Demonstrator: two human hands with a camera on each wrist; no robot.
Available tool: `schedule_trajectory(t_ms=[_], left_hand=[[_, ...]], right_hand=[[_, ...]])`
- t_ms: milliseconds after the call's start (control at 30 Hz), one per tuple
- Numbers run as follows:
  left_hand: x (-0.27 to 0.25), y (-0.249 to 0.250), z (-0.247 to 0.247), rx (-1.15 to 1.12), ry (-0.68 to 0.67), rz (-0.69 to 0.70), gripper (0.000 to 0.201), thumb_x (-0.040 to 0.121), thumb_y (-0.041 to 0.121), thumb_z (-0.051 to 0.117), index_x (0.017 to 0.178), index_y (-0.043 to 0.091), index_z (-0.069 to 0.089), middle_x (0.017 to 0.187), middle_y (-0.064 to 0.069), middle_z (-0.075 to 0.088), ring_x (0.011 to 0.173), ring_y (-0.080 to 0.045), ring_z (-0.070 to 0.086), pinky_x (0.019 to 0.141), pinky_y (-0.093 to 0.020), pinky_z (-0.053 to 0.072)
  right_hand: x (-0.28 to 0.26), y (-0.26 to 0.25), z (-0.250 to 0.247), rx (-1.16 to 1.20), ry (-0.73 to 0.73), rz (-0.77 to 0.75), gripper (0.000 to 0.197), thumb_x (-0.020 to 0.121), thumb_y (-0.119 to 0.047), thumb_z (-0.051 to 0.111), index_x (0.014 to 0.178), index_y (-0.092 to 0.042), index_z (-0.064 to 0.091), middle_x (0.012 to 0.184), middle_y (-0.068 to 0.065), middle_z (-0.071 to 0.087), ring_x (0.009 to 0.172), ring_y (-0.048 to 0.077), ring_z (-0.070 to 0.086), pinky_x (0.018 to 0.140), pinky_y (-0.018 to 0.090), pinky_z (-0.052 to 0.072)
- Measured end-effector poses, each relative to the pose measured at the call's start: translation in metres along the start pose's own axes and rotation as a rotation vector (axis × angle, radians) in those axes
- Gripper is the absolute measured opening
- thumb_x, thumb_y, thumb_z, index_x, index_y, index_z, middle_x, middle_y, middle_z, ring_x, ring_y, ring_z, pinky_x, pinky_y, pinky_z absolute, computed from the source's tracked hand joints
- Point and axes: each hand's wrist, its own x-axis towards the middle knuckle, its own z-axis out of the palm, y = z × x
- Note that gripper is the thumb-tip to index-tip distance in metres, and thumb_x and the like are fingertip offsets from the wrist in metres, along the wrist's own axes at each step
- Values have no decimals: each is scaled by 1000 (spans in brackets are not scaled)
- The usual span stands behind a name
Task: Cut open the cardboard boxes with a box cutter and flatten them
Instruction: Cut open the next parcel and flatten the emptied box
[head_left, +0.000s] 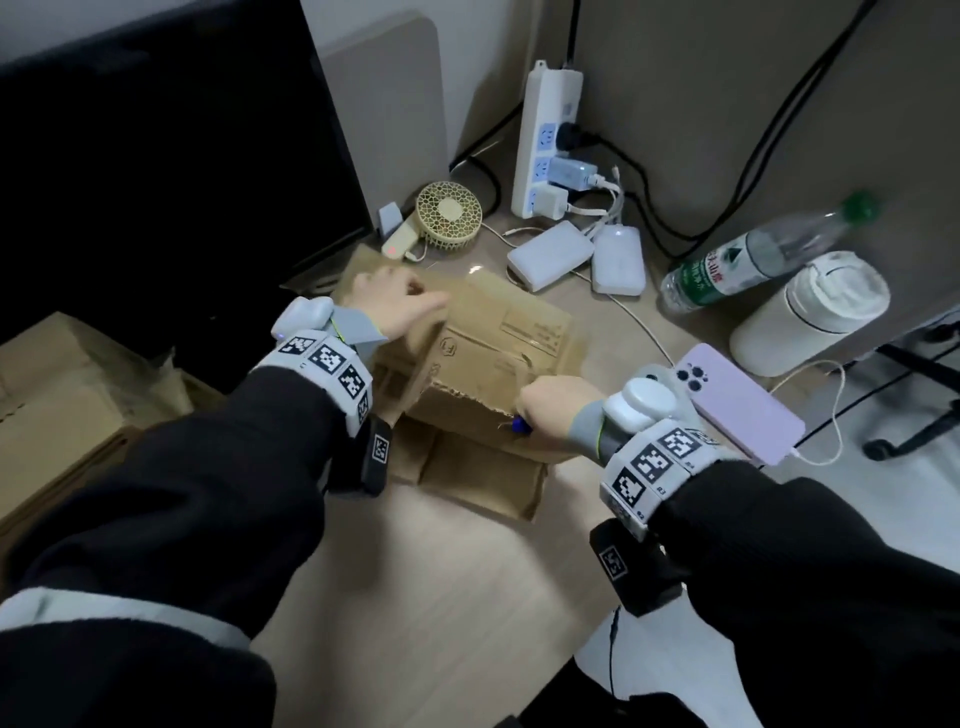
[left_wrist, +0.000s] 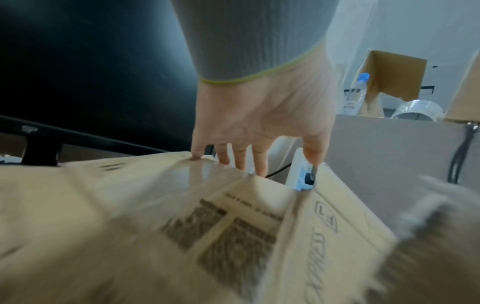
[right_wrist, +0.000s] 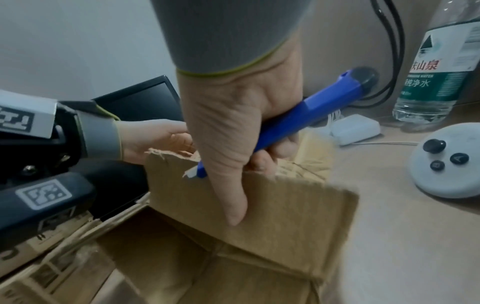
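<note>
On the light wooden bench (head_left: 447, 571), L hand (head_left: 397, 306) pressed relaxed fingers (left_wrist: 240, 157) on the brown cardboard box (head_left: 488, 353) w/ R hand (head_left: 553, 410) clenching a blue plastic box cutter (right_wrist: 306, 115) at its torn edge.

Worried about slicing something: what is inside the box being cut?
Through the open end of the cardboard box, the right wrist view shows only bare cardboard walls and flaps. The deeper part near the left hand is hidden.

Both arms wear black sleeves (head_left: 171, 483), with a pale grey band near the elbow. Behind the fingers of each hand, a grey ribbed cuff (left_wrist: 249, 37) with a thin yellow-green edge covers the wrist. Further back sits a white wristband (head_left: 657, 462) with black square markers, a white rounded camera (head_left: 639, 402), and a black strap (head_left: 376, 452) with one marker.
</note>
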Motion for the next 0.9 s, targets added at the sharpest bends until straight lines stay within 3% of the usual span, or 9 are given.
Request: schedule_trajectory(t_ms=[167,233,333,367,433,567,700,767,900], left_hand=[[8,-19,-4,-17,-101,-166,126,36,89,20,139,22,47,146,-10,44,133,-32,40,110,-37,31],[-1,-28,-7,-101,-140,-263,106,38,87,37,123,29,59,136,-9,52,124,-31,47,108,-37,36],[-11,-38,-10,-301,-249,-318,52,68,70,57,78,19,60,85,-4,60,80,-21,54,84,-34,44],[-14,-44,-9,-337,-251,-330,56,74,71,51,69,15,54,70,-5,53,67,-20,48,70,-33,41],[-16,-50,-8,-379,-284,-368,68,82,75,37,58,13,47,63,-6,49,59,-20,44,64,-30,35],[-25,-48,-9,-451,-421,-358,67,69,83,45,68,16,55,76,-8,51,68,-21,46,67,-32,34],[-30,-36,-3,-762,-485,-305,39,71,48,68,87,12,72,73,-9,51,53,-18,52,58,-24,47],[-34,-31,5,-808,-507,-293,29,82,34,62,73,9,70,61,-6,61,49,-18,61,56,-22,53],[-39,-28,20,-914,-485,-333,27,94,27,49,93,6,66,68,-8,69,55,-21,66,60,-25,55]], right_hand=[[2,24,-22,-13,46,52,14,88,-3,49,78,-11,51,65,2,42,73,28,48,61,26,36],[3,28,-30,-26,35,85,12,88,-3,49,85,-14,55,70,2,47,75,28,50,67,28,38],[7,29,-31,-60,16,116,11,87,-3,50,86,-13,56,67,1,47,76,28,54,66,29,41],[9,28,-29,-62,18,102,13,87,-3,49,89,-12,58,70,1,51,78,28,58,66,29,42],[15,28,-25,-55,18,47,23,85,-3,49,100,-13,63,91,3,63,90,28,63,69,30,46],[21,27,-20,-74,-6,-58,41,84,-4,49,120,-20,60,121,4,58,103,28,60,75,30,47],[15,33,-17,21,34,-89,63,84,-2,47,139,-31,44,139,-4,49,119,24,53,84,28,43],[14,34,-15,41,29,-94,69,84,-1,45,144,-35,36,141,-5,49,122,23,52,78,25,39],[14,40,-2,95,45,-73,73,85,-1,45,145,-38,32,140,-4,51,121,23,52,77,25,39]])
